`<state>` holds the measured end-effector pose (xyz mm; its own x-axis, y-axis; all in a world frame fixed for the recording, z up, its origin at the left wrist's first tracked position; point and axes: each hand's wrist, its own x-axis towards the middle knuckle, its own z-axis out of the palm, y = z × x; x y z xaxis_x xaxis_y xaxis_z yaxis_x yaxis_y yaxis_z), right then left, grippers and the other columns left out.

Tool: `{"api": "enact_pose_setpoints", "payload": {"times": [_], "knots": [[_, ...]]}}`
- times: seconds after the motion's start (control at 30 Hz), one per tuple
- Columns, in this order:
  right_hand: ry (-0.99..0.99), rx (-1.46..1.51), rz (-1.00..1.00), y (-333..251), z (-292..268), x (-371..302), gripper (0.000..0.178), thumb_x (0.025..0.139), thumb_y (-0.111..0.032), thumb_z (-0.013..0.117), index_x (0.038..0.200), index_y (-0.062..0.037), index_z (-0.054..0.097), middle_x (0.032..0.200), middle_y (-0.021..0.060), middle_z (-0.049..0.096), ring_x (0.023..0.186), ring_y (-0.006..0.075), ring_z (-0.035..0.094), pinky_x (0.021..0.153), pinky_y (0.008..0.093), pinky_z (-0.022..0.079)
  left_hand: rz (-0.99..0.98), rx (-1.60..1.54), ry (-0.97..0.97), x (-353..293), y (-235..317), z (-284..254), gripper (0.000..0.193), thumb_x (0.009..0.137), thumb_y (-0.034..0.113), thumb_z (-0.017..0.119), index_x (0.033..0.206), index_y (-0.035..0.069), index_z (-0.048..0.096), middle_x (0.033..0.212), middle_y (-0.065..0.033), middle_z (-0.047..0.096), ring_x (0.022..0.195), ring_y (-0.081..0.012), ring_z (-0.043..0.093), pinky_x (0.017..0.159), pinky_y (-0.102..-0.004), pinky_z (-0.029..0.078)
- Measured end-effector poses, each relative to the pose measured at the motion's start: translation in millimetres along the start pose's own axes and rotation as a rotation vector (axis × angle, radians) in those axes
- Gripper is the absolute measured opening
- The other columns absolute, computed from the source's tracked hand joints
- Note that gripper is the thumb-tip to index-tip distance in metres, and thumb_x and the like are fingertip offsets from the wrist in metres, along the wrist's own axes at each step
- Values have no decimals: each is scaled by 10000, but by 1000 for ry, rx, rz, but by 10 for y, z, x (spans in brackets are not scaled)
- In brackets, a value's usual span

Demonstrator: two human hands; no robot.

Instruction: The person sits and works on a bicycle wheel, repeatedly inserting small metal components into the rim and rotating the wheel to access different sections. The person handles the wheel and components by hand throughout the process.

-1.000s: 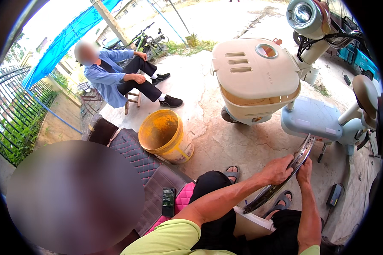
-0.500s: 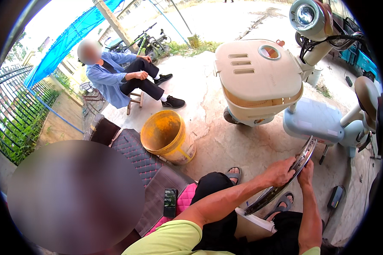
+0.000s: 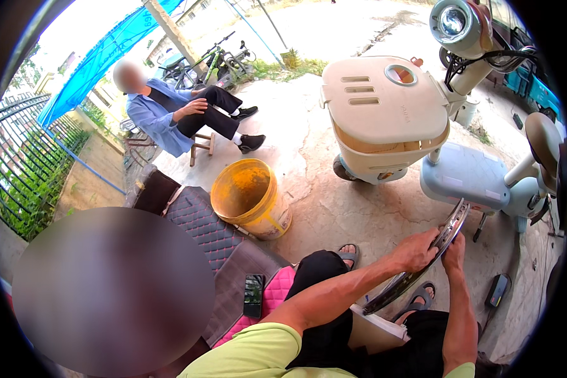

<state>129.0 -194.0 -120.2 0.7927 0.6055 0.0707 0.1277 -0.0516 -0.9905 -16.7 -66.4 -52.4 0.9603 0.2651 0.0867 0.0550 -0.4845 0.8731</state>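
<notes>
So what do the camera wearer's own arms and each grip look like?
Short yellow-green sleeves leave the forearms bare. The left grip and right grip are human hands without gloves. No watch, bracelet or cable shows on them.

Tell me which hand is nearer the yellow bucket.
Left. The left hand, on one side of the curved metal rim, is right of the yellow bucket; the right hand, on the rim's other side, is farther right.
</notes>
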Motion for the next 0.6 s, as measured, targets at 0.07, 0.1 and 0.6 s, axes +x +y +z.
{"api": "enact_pose_setpoints", "payload": {"times": [0.07, 0.1, 0.6], "knots": [[-3, 1, 4, 49, -19, -5, 208, 991, -154, 584, 1032, 19, 693, 870, 42, 703, 792, 130, 659, 738, 301, 534, -17, -8, 5, -35, 16, 21, 320, 943, 209, 574, 1191, 9, 544, 1017, -285, 666, 978, -490, 626, 854, -544, 479], [-5, 4, 2, 42, -8, -1, 203, 990, -149, 585, 1031, 18, 694, 872, 42, 703, 793, 130, 659, 739, 301, 535, -24, -8, 10, -53, 36, 11, 317, 942, 207, 574, 1187, 7, 546, 1022, -284, 665, 985, -489, 624, 856, -542, 479], [10, 144, -8, 359, 33, -205, 183, 977, -83, 563, 1073, 0, 696, 921, 47, 706, 838, 149, 650, 776, 326, 529, -240, 128, 174, -2245, -206, 450, 451, 965, 278, 629, 1271, -52, 606, 1182, -278, 632, 1133, -406, 630, 982, -423, 499]]}}
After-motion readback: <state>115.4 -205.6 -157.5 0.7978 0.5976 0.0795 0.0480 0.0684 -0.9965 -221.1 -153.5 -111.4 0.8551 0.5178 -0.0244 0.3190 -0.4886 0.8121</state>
